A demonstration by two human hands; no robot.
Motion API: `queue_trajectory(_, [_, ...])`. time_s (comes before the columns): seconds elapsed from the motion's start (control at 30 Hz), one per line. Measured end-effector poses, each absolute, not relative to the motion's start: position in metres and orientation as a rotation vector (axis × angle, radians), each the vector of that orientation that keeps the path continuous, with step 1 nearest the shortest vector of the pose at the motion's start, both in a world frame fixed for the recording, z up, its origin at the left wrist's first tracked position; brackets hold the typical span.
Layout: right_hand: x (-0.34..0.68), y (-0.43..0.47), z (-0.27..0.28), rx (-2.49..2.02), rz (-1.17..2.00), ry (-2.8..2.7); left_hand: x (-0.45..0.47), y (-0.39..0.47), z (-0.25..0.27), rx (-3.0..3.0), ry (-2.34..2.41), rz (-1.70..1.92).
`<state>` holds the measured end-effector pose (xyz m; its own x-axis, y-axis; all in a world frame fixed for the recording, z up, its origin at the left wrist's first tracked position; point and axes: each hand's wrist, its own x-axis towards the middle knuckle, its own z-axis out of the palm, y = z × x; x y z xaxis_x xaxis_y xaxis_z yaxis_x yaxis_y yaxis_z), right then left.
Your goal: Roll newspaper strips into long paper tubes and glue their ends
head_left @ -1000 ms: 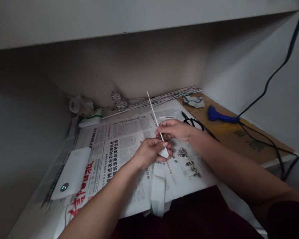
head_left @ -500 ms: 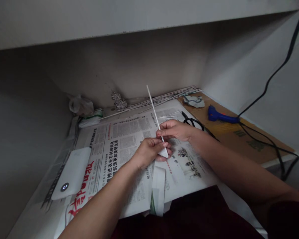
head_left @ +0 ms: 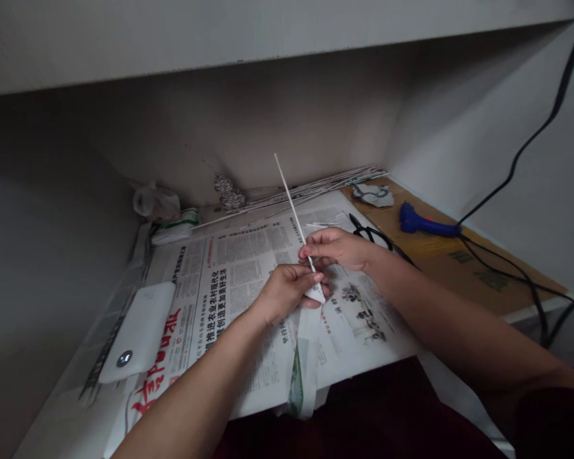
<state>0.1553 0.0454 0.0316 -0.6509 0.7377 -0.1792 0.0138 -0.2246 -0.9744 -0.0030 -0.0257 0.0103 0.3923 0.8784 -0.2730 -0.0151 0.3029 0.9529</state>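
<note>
A thin white rolled paper stick (head_left: 289, 194) slants up and to the left out of my hands, over the newspaper. My right hand (head_left: 337, 248) pinches it partway down between thumb and fingers. Just below, the thumb and fingers of my left hand (head_left: 291, 287) are closed on its lower end, where a flat paper strip (head_left: 306, 357) wraps onto it. The strip hangs from my left hand toward my lap and shows a green printed patch. My left fingers partly hide the place where strip and stick meet.
Newspaper (head_left: 239, 255) covers the table. A white power bank (head_left: 138, 335) lies left. Black-handled scissors (head_left: 370, 234) and a blue glue gun (head_left: 428, 223) with its cord are on the right. Long paper sticks (head_left: 316, 185), a plastic bag (head_left: 155, 203) and a strip stack (head_left: 176, 228) lie at the back.
The stick's upper tip has moved up and slightly left. The hanging strip has turned and shows more of its green print. Both hands stay almost in place.
</note>
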Motion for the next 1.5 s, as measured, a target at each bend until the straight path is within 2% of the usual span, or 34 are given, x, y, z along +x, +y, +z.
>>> queue_trajectory(0.27, [0.153, 0.046, 0.027, -0.894, 1.805, -1.64, -0.005, -0.024, 0.007, 1.097, 0.958, 0.782])
queue_trajectory(0.43, [0.158, 0.044, 0.032, -0.762, 2.061, -1.664, -0.006, -0.025, 0.01, 1.063, 0.906, 0.78])
queue_trajectory(0.6, [0.159, 0.045, 0.033, -0.775, 2.09, -1.569, -0.008, -0.025, 0.012, 1.055, 0.824, 0.72])
queue_trajectory(0.83, [0.153, 0.047, 0.027, -0.856, 1.882, -1.61, -0.005, -0.026, 0.012, 1.074, 0.872, 0.709])
queue_trajectory(1.07, [0.147, 0.045, 0.024, -1.028, 1.287, -1.847, -0.004, -0.026, 0.011, 1.096, 0.939, 0.718])
queue_trajectory(1.4, [0.153, 0.064, 0.018, -1.048, 1.223, -1.547, -0.006, -0.021, 0.012, 1.018, 0.956, 0.835])
queue_trajectory(1.5, [0.155, 0.061, 0.019, -1.001, 1.405, -1.539, -0.009, -0.018, 0.011, 0.992, 0.956, 0.887])
